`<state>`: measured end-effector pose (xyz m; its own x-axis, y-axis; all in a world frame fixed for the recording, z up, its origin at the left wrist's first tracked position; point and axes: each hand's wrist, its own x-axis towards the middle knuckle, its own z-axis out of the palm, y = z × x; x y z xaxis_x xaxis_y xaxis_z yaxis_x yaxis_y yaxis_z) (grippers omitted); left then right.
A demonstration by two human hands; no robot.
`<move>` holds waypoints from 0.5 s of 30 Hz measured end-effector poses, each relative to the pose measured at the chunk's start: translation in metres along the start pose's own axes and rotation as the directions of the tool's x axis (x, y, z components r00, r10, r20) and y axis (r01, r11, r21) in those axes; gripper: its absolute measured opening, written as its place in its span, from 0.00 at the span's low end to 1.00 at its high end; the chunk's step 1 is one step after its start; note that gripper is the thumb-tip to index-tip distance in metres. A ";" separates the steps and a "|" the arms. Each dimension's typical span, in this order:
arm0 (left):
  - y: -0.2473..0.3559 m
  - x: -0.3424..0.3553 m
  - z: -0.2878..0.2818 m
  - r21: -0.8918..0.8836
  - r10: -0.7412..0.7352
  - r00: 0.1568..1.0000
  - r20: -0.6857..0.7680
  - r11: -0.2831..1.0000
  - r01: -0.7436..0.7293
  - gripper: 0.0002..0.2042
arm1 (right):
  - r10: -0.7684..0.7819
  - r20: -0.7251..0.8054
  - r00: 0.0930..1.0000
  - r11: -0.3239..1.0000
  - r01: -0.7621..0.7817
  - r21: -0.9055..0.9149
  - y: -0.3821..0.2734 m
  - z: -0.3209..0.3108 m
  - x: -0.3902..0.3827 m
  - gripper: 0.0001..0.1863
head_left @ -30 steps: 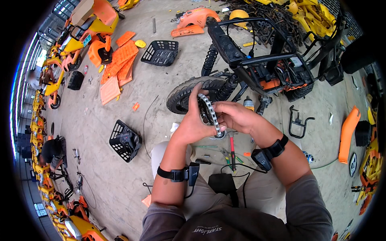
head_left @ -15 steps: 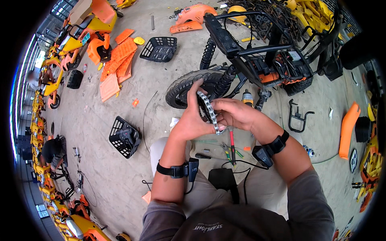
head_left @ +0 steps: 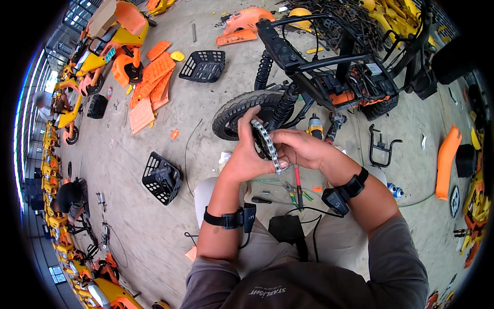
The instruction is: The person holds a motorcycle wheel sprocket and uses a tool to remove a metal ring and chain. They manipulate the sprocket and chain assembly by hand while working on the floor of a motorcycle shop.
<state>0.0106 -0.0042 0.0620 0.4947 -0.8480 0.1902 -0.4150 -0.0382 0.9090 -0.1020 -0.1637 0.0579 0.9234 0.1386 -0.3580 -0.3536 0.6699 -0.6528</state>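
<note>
My left hand (head_left: 247, 154) is closed round a dark sprocket ring with a silver chain (head_left: 267, 143) along its rim, held on edge at the centre of the view. My right hand (head_left: 298, 147) grips the same part from the right, with its fingertips partly hidden behind the chain. Just beyond them are the tyre (head_left: 227, 117) and black frame (head_left: 309, 67) of a stripped scooter. A yellow power drill (head_left: 315, 125) and a dark driver tool (head_left: 336, 121) lie beside the wheel. Red-handled tool (head_left: 298, 188), pliers (head_left: 289, 193) and a screwdriver (head_left: 261, 200) lie on the floor between my legs.
Black baskets (head_left: 156, 181) sit on the concrete floor, among orange panels (head_left: 154, 77). A black bracket (head_left: 383, 146) and orange panel (head_left: 447, 162) lie right. Yellow scooters (head_left: 54, 221) line the left, where a crouching co-worker (head_left: 70, 198) and another person (head_left: 45, 105) are.
Both hands still hold the chained part in nearly the same place, with only slight shifts. The crouching co-worker's head and arms have moved a little.
</note>
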 end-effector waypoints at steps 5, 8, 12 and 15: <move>0.005 0.001 0.005 -0.104 -0.054 0.999 0.009 0.993 0.054 0.67 | -0.066 -0.027 0.997 0.998 0.067 0.023 0.000 0.001 -0.002 0.14; 0.004 0.000 0.010 -0.146 -0.055 0.998 0.009 0.988 0.055 0.68 | -0.079 -0.038 0.996 0.996 0.081 0.039 0.000 0.000 -0.004 0.13; 0.014 0.001 0.009 -0.202 -0.077 0.997 0.009 0.976 0.077 0.68 | -0.099 -0.043 0.994 0.995 0.098 -0.032 -0.008 0.002 -0.007 0.15; 0.003 0.001 0.004 -0.037 -0.016 1.000 0.009 0.999 0.016 0.68 | -0.106 -0.047 0.993 0.993 0.103 -0.061 -0.007 0.000 -0.003 0.18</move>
<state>0.0068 -0.0077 0.0637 0.4940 -0.8522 0.1724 -0.3786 -0.0323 0.9250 -0.1024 -0.1686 0.0635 0.9475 0.0325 -0.3181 -0.2654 0.6346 -0.7259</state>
